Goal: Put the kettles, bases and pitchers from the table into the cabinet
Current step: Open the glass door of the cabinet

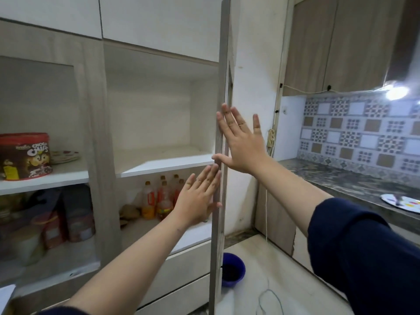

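A tall wood-grain cabinet door (221,87) stands edge-on in front of me, swung out from the cabinet. My right hand (241,142) lies flat against its outer face with the fingers spread and the thumb at the edge. Lower down, my left hand (200,198) presses flat on the door's inner side. Behind the door, a white shelf (163,164) in the open compartment is bare. No kettle, base or pitcher is in view.
Several bottles (159,198) stand on the lower shelf. A red Choco Chips tub (25,155) and jars (68,226) sit behind the glazed left door. A blue bucket (233,272) stands on the floor. A stone counter (341,180) with a plate (402,202) runs along the right.
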Available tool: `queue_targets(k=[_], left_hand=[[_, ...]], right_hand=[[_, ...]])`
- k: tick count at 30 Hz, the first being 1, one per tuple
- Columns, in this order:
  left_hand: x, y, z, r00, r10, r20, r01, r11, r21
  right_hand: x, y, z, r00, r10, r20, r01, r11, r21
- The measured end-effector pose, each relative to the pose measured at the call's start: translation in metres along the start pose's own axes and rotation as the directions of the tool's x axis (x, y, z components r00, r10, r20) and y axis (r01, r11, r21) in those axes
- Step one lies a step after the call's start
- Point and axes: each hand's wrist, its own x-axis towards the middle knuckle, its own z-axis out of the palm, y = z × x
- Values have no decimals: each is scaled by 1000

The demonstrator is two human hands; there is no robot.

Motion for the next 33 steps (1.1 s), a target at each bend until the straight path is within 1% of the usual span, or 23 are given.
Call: queue_targets(k=[4, 7, 14, 16, 21, 23, 26, 29, 33], left_hand=[[20, 42, -5, 999, 39, 34, -39, 999, -15], [38, 75, -3, 994, 101, 36, -100, 994, -40], [89, 147, 13, 980, 190, -65, -197, 969, -147], [105, 164, 20, 973, 204, -107, -217, 967, -136], [147, 203, 35, 961, 246, -130, -263, 954, -141], [163, 217, 43, 950, 269, -160, -293, 943, -155], [188, 234, 56, 931, 310, -194, -345, 921, -181], [213, 250, 68, 911, 351, -216, -395, 894, -213], [241, 269, 86, 905, 378, -195, -418, 877, -238]], right_hand=[[-24, 37, -10, 999, 34, 43, -28, 991, -127], [-42, 67, -19, 993, 68, 93, -55, 989, -140], [-75, 133, -24, 957, 207, 204, -167, 967, -194], [-81, 151, -22, 939, 246, 239, -202, 960, -194], [-98, 197, -10, 897, 333, 292, -287, 939, -189], [-103, 213, -3, 879, 368, 303, -332, 929, -166], [-108, 231, 12, 848, 439, 296, -447, 893, -42], [-111, 246, 29, 826, 494, 271, -529, 846, 68], [-113, 266, 47, 786, 553, 276, -598, 794, 113]])
